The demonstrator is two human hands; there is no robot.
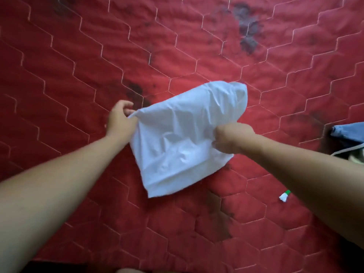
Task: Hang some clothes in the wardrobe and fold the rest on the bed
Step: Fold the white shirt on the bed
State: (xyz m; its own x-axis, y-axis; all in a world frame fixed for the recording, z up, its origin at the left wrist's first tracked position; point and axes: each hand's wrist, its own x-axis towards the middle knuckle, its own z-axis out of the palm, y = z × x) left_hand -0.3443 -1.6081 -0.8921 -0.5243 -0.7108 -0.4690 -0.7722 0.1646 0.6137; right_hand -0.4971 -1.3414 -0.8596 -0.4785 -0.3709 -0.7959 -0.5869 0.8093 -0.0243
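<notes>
A white garment, partly folded and creased, is held over the red quilted mattress near the middle of the view. My left hand pinches its left corner between thumb and fingers. At the garment's right edge my right hand is closed on the cloth. The lower end of the garment hangs down toward me, and its far end bulges up and away. No wardrobe is in view.
At the right edge lies a blue denim garment with a pale item below it. A small white and green scrap lies on the mattress under my right forearm. Dark stains mark the mattress in several spots.
</notes>
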